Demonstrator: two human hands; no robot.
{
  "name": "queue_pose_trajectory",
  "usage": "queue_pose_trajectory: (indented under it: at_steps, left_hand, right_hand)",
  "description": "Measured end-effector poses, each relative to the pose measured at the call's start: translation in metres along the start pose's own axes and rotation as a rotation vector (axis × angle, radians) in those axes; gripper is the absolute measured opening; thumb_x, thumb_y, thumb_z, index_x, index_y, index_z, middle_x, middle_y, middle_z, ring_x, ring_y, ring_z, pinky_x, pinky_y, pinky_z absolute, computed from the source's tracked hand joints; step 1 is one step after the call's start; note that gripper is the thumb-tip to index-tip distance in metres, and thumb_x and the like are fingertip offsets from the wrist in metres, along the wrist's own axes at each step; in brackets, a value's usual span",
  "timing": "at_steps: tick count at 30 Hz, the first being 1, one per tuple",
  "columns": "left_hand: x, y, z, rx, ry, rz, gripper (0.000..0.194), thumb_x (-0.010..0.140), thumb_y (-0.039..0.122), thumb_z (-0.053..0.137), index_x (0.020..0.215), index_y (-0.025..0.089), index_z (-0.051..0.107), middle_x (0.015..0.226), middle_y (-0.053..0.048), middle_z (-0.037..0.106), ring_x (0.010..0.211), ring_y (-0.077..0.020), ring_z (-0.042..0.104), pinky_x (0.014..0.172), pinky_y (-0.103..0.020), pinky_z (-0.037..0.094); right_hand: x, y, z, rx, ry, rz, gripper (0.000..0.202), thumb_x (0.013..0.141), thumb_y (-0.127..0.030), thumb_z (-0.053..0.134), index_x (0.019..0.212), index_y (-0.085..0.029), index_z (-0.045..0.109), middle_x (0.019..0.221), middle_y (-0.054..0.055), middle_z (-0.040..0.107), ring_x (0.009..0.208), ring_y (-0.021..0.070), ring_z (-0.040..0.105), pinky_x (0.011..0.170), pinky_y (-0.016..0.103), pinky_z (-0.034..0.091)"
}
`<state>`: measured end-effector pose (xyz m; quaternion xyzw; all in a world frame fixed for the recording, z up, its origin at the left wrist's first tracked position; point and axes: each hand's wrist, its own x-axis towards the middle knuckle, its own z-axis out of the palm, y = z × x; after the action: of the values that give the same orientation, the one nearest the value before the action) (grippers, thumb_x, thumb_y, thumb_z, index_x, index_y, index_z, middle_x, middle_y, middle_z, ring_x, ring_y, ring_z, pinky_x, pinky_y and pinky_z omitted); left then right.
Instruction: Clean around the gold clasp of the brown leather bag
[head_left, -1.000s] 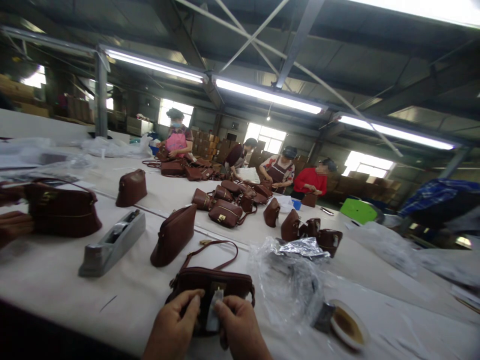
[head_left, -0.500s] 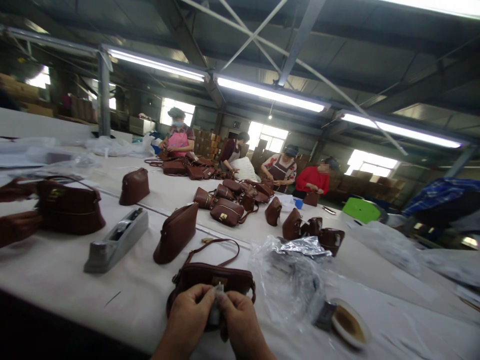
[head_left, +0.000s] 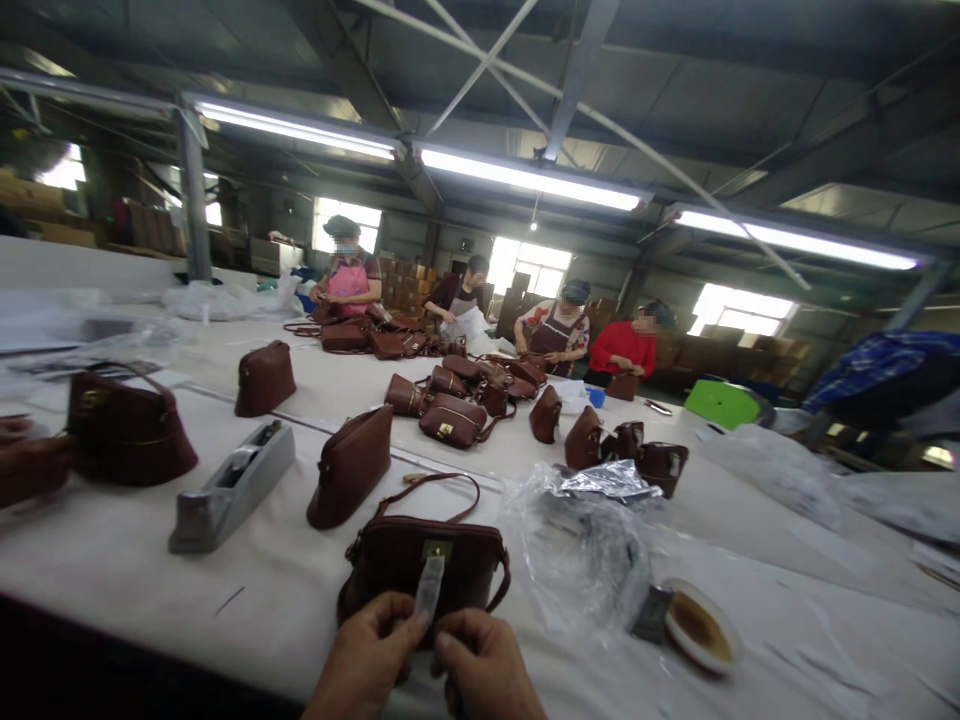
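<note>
A dark brown leather handbag (head_left: 390, 565) stands upright in front of me, its thin strap looped behind it. From the gold lock plate (head_left: 436, 551) on its front hangs a small translucent plastic-wrapped tab (head_left: 430, 588). My left hand (head_left: 379, 645) pinches the lower part of this tab between thumb and fingers. Just to the right, my right hand (head_left: 480, 655) has its thumb and fingertips pressed together, close to the tab's lower end; whatever it may hold is hidden.
A grey tape dispenser (head_left: 232, 490) and another brown handbag (head_left: 352, 468) stand left of centre. Crumpled clear plastic (head_left: 592, 560) and a shallow dish (head_left: 701, 625) lie at right. A co-worker's hand (head_left: 30, 465) is beside a handbag (head_left: 127, 425) at far left. Several people work across the table.
My hands have moved down and slightly apart, uncovering the gold lock and the plastic-wrapped tab. The right hand has come off the tab's upper part. At far left, the co-worker's hands have shifted.
</note>
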<state>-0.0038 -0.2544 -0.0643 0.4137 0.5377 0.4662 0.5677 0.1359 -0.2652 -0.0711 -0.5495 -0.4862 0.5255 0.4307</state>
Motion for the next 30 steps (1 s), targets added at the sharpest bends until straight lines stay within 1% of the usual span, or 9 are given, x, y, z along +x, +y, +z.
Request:
queue_pose_trajectory:
  at_steps: [3, 7, 9, 12, 14, 17, 24, 28, 30]
  left_hand:
    - [-0.001, 0.001, 0.0, 0.109, 0.069, 0.079, 0.038, 0.06, 0.051, 0.075, 0.078, 0.018, 0.069, 0.056, 0.002, 0.062, 0.049, -0.0132, 0.052, 0.048, -0.023, 0.039]
    - [-0.002, 0.008, 0.005, -0.084, 0.087, -0.076, 0.051, 0.059, 0.06, 0.074, 0.086, 0.017, 0.067, 0.076, -0.006, 0.072, 0.077, -0.0246, 0.069, 0.065, -0.03, 0.053]
    - [0.0, 0.012, 0.008, -0.171, 0.063, -0.128, 0.058, 0.056, 0.06, 0.077, 0.092, 0.016, 0.066, 0.075, -0.006, 0.072, 0.077, -0.0249, 0.07, 0.067, -0.033, 0.054]
    - [0.005, 0.015, 0.014, -0.132, 0.05, -0.035, 0.06, 0.056, 0.059, 0.078, 0.094, 0.013, 0.069, 0.069, -0.004, 0.07, 0.066, -0.0201, 0.066, 0.061, -0.03, 0.052]
    - [0.008, 0.016, 0.017, -0.075, 0.061, 0.005, 0.059, 0.058, 0.059, 0.077, 0.092, 0.012, 0.071, 0.068, -0.005, 0.07, 0.06, -0.0174, 0.062, 0.055, -0.027, 0.048]
    - [0.008, 0.018, 0.022, -0.119, 0.076, -0.048, 0.058, 0.057, 0.059, 0.077, 0.09, 0.012, 0.071, 0.072, -0.008, 0.072, 0.065, -0.0193, 0.064, 0.056, -0.027, 0.048]
    - [0.002, 0.019, 0.026, -0.241, 0.107, -0.058, 0.062, 0.055, 0.056, 0.08, 0.097, 0.012, 0.069, 0.075, -0.008, 0.072, 0.07, -0.0191, 0.064, 0.058, -0.026, 0.048]
    - [0.003, 0.017, 0.027, -0.221, 0.127, -0.02, 0.065, 0.054, 0.061, 0.078, 0.098, 0.013, 0.07, 0.066, -0.004, 0.067, 0.064, -0.0177, 0.061, 0.055, -0.026, 0.047]
    - [0.005, 0.016, 0.028, -0.188, 0.128, -0.017, 0.066, 0.056, 0.064, 0.076, 0.097, 0.014, 0.07, 0.065, -0.004, 0.068, 0.063, -0.0184, 0.062, 0.055, -0.027, 0.048]
  right_hand:
    - [-0.004, -0.003, -0.006, -0.045, 0.009, -0.061, 0.018, 0.069, -0.031, 0.054, 0.071, -0.014, 0.06, 0.054, -0.002, 0.056, 0.034, 0.0054, 0.042, 0.033, 0.016, 0.029]
    - [-0.007, -0.015, -0.011, -0.072, 0.076, -0.148, 0.02, 0.074, -0.031, 0.054, 0.08, -0.014, 0.063, 0.063, 0.001, 0.06, 0.038, 0.007, 0.046, 0.033, 0.017, 0.031]
    - [-0.007, -0.018, -0.012, -0.076, 0.077, -0.185, 0.019, 0.076, -0.03, 0.055, 0.081, -0.014, 0.064, 0.063, 0.001, 0.061, 0.039, 0.0077, 0.046, 0.035, 0.018, 0.034]
    - [-0.008, -0.019, -0.017, -0.111, 0.071, -0.248, 0.018, 0.079, -0.029, 0.055, 0.08, -0.015, 0.066, 0.063, 0.002, 0.062, 0.043, 0.0103, 0.05, 0.041, 0.021, 0.039]
    - [-0.008, -0.025, -0.023, -0.175, 0.105, -0.327, 0.018, 0.081, -0.027, 0.054, 0.081, -0.016, 0.068, 0.065, 0.004, 0.064, 0.054, 0.0149, 0.058, 0.051, 0.024, 0.046]
    - [-0.006, -0.044, -0.033, -0.306, 0.167, -0.492, 0.017, 0.085, -0.023, 0.053, 0.087, -0.019, 0.069, 0.079, 0.005, 0.069, 0.076, 0.0194, 0.064, 0.07, 0.028, 0.05]
    - [0.01, -0.089, -0.036, -0.649, 0.107, -0.774, 0.026, 0.09, -0.013, 0.047, 0.101, -0.025, 0.068, 0.094, 0.006, 0.064, 0.085, 0.0182, 0.06, 0.077, 0.031, 0.049]
    - [0.02, -0.102, -0.033, -0.89, 0.058, -0.824, 0.032, 0.082, -0.015, 0.063, 0.11, -0.031, 0.066, 0.121, 0.005, 0.061, 0.113, 0.0275, 0.052, 0.095, 0.045, 0.04]
    - [0.026, -0.105, -0.036, -0.928, -0.022, -0.811, 0.039, 0.078, -0.018, 0.069, 0.115, -0.031, 0.064, 0.124, 0.004, 0.061, 0.116, 0.0283, 0.051, 0.098, 0.046, 0.037]
